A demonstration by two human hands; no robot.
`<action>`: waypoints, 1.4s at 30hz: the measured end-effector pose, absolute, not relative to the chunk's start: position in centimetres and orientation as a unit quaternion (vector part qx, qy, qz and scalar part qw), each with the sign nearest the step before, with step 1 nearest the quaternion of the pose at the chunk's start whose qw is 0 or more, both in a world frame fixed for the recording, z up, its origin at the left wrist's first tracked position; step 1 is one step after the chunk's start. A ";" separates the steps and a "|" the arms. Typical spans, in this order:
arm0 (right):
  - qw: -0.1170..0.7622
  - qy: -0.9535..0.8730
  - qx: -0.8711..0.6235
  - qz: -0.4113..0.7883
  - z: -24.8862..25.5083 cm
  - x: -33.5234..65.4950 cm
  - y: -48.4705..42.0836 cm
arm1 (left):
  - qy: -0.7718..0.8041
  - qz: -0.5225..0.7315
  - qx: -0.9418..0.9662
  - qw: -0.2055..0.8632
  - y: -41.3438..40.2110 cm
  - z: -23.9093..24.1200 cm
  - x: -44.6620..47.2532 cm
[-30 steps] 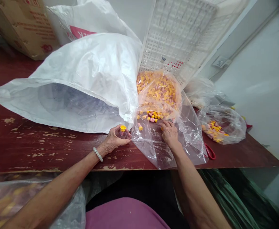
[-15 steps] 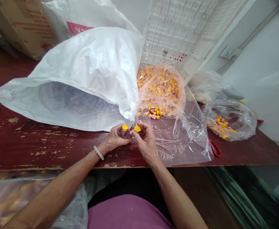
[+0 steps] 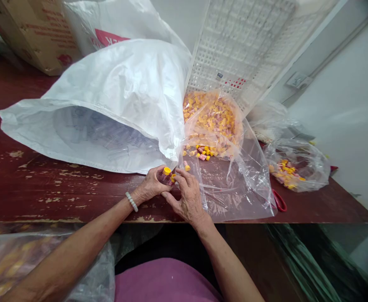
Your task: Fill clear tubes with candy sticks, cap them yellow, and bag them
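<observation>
My left hand (image 3: 151, 183), with a pale bead bracelet on its wrist, is wrapped round small clear plastic tubes. A yellow cap (image 3: 166, 170) sits at the top of one tube, with reddish patterned material below it. A second yellow cap (image 3: 173, 178) is at the neighbouring tube, just beside the first. My right hand (image 3: 186, 195) reaches over this second cap, fingertips touching it or very close, thumb spread away below. Another yellow-capped piece (image 3: 186, 166) lies just beyond my right fingers. A white sack (image 3: 133, 84) gapes open behind my left hand, with clear tubes (image 3: 114, 134) inside.
A clear bag (image 3: 213, 119) full of yellow-capped pieces leans against a white plastic crate (image 3: 234, 50). Further right lie a smaller bag (image 3: 297, 167) of such pieces and a red handle (image 3: 279, 200). A carton (image 3: 42, 33) stands back left. The red table's (image 3: 61, 188) front edge is near me.
My right hand has brought its yellow-capped piece left to the tubes in my left hand and loosened its pinch. A second cap now shows beside the first. The view has shifted slightly.
</observation>
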State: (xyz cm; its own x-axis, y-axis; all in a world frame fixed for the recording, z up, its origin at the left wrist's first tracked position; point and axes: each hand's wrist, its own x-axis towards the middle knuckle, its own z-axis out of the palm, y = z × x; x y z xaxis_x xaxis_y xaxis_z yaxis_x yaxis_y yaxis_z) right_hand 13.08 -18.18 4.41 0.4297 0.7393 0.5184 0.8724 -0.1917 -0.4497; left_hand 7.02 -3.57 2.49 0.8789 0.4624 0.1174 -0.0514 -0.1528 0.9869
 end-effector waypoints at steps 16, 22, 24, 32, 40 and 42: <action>0.294 -0.339 -0.893 -0.020 1.6 25.1 -17.2 | 0.210 0.163 0.618 0.740 -4.0 3.5 7.4; 0.301 -0.373 -0.878 -0.018 1.0 23.0 -15.4 | 0.195 0.186 0.617 0.739 -3.9 3.1 7.6; 0.314 -0.361 -0.878 -0.026 0.8 23.4 -15.9 | 0.197 0.189 0.622 0.734 -4.0 3.0 7.6; 0.428 -0.267 -0.861 -0.067 4.1 22.9 -21.0 | 0.150 0.221 0.662 0.700 -3.8 2.1 8.0; 0.452 -0.517 -0.725 -0.055 6.7 14.1 -16.7 | 0.122 0.209 0.746 0.621 -3.2 1.8 7.5; 0.443 -0.526 -0.724 -0.050 6.7 14.2 -16.6 | 0.107 0.207 0.743 0.627 -3.1 1.6 7.5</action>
State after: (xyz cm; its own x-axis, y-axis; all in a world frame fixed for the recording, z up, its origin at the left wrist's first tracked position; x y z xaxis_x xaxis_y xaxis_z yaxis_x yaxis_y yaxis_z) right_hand 14.19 -16.56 6.66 0.4420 0.7171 0.5389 0.8061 -0.0539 -0.5893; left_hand 7.52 -3.13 1.61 0.8913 0.4187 0.1739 -0.1009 -0.1908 0.9764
